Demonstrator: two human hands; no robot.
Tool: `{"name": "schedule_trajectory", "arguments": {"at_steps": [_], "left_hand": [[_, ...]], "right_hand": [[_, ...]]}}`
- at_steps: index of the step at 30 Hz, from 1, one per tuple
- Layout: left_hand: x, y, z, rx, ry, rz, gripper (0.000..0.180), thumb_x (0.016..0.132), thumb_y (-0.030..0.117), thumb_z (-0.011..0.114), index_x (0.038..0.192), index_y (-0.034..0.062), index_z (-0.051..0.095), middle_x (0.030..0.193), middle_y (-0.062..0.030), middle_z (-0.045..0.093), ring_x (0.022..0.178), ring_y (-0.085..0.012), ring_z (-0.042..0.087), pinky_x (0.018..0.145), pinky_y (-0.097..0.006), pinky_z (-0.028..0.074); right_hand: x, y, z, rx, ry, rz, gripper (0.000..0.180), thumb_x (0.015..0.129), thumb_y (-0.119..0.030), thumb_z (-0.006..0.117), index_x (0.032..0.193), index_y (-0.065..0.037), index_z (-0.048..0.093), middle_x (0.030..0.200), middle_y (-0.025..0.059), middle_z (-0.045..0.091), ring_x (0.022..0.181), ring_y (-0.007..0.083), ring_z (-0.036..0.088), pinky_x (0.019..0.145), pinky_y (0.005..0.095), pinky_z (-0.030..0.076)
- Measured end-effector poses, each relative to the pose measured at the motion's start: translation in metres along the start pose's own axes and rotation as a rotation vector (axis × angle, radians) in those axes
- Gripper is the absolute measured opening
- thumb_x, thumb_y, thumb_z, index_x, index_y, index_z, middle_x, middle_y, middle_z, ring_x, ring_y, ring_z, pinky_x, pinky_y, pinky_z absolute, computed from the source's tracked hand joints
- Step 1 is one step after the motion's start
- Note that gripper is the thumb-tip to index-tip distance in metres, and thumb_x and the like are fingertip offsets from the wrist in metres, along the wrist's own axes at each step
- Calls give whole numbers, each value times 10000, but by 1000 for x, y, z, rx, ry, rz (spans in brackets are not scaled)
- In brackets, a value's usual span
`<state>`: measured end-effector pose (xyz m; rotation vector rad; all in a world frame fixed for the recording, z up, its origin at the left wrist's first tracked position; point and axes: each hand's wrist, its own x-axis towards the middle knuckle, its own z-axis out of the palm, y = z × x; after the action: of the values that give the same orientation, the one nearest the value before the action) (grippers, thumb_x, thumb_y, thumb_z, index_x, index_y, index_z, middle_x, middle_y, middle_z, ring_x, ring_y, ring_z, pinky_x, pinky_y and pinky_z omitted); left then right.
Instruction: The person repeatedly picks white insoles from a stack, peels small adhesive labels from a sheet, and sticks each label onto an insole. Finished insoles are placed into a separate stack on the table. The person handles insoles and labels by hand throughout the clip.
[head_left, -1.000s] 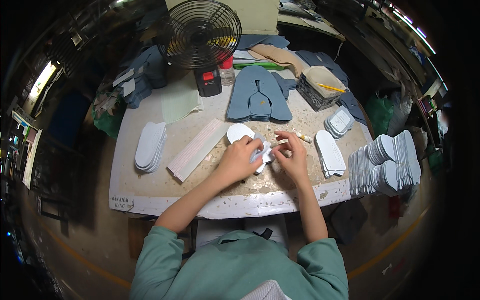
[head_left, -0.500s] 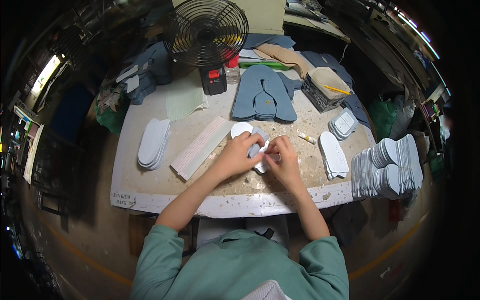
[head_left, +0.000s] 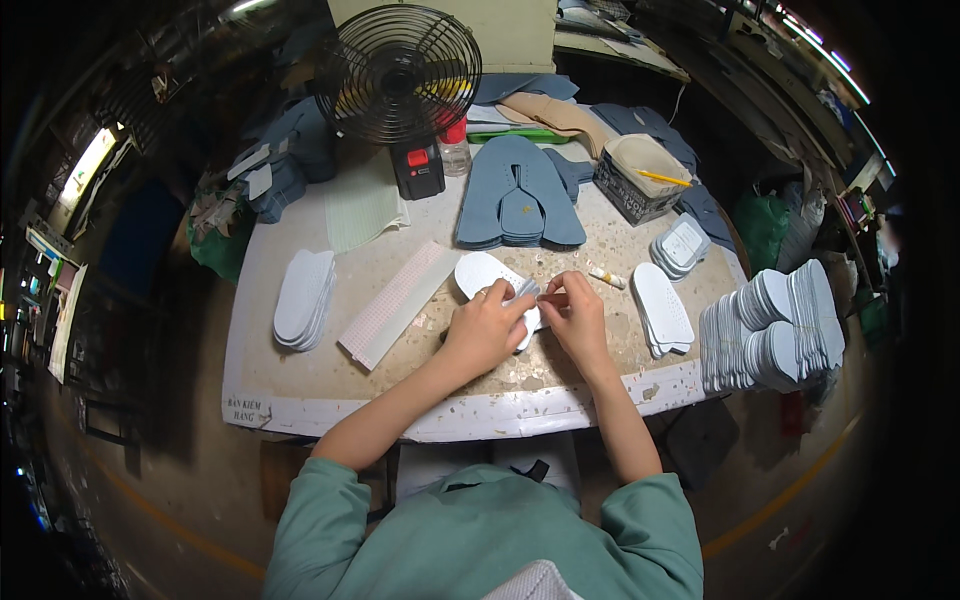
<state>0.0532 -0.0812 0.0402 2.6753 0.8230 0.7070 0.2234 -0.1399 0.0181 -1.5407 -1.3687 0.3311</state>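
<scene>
1. Head view: a white insole (head_left: 487, 277) is seen lying on the worktable (head_left: 330, 390), in front of the stacked blue shoe pieces (head_left: 520, 190).
2. Its near end is pinched by the left hand (head_left: 486, 328).
3. The same end is gripped by the right hand (head_left: 574, 312); both sets of fingertips meet there.
4. A fan (head_left: 398, 72) stands behind.
</scene>
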Motion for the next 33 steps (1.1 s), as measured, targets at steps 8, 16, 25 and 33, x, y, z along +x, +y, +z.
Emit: {"name": "schedule_trajectory", "arguments": {"at_steps": [8, 16, 25, 33], "left_hand": [[6, 0, -16, -197, -94, -158, 310, 794, 186, 646, 1093, 147, 570, 1045, -130, 609, 957, -353, 639, 819, -430, 519], [20, -29, -35, -496, -90, -192, 253, 803, 64, 525, 1044, 86, 597, 1004, -118, 672, 967, -336, 646, 856, -388, 496], [9, -20, -23, -300, -65, -112, 263, 794, 233, 690, 1027, 151, 600, 958, -99, 599, 903, -317, 626, 779, -400, 512], [4, -13, -13, -146, -11, 11, 355, 777, 177, 690, 1120, 180, 597, 971, -96, 594, 836, -314, 653, 705, -405, 546]], "right_hand": [[0, 3, -9, 205, 41, 48, 231, 740, 100, 670, 910, -3, 552, 953, 69, 514, 846, 172, 626, 666, 252, 542], [-9, -32, 13, 167, -339, -19, 300, 757, 124, 599, 998, -31, 510, 1034, 81, 449, 968, 215, 583, 730, 281, 549], [-8, -20, 13, -27, -151, -145, 295, 752, 135, 591, 994, -14, 512, 1034, 128, 474, 913, 286, 607, 715, 364, 558], [1, -6, -7, 172, -13, 37, 668, 783, 154, 569, 1376, -125, 437, 1153, 126, 465, 1031, 237, 602, 759, 289, 574]]}}
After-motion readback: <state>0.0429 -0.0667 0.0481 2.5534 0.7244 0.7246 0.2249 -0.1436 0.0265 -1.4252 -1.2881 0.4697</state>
